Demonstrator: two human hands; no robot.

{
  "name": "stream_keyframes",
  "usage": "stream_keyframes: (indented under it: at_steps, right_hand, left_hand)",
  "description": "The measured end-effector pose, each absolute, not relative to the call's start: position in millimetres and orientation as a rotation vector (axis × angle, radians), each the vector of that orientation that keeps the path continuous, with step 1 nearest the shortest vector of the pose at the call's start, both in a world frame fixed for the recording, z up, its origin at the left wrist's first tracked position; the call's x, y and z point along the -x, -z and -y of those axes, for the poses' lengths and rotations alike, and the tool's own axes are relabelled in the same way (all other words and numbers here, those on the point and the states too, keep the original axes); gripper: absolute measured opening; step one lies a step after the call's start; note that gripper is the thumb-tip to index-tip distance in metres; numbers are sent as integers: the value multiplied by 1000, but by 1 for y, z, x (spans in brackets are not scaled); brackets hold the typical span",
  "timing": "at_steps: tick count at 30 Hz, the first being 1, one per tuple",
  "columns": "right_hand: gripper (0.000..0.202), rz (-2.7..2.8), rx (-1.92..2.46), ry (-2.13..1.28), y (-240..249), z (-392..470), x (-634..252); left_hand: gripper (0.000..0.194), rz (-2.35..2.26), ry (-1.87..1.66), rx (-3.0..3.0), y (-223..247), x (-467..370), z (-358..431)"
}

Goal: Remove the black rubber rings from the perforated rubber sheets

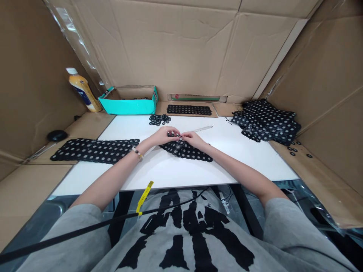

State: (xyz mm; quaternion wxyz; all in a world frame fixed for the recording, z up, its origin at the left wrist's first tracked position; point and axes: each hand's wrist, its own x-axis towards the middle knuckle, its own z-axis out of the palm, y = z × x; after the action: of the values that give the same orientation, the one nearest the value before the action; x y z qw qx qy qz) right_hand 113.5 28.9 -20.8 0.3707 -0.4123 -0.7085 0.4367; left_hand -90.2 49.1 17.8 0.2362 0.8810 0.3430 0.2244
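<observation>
At centre frame, both hands pinch the black sheet, fingertips closed on its upper edge; the left hand and right hand nearly meet. White table shows bare below the sheet and right of it, up to the pile at upper right. Forearms angle inward from the lower corners, wrists low.

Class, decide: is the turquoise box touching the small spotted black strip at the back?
Apart. The head view shows brown cardboard between the right end of the turquoise box and the spotted black strip.
</observation>
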Motion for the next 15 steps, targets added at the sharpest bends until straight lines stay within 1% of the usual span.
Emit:
stream_keyframes:
  at_steps: [2,4,8,15]
  right_hand:
    - [20,1813,1072,-1109,19,-28,-115]
    - [22,1827,1109,-1097,17,-27,-115]
    - [31,1890,1137,-1112,19,-26,-118]
    - [31,2012,1159,-1139,17,-29,-121]
  left_hand:
    - [43,-990,-631,-2327,-17,91,-50]
    - [45,-1006,-606,-2219,-15,92,-52]
    - [37,-931,-479,-2112,-14,94,-55]
    - [26,-1056,-490,-2037,-14,114,-72]
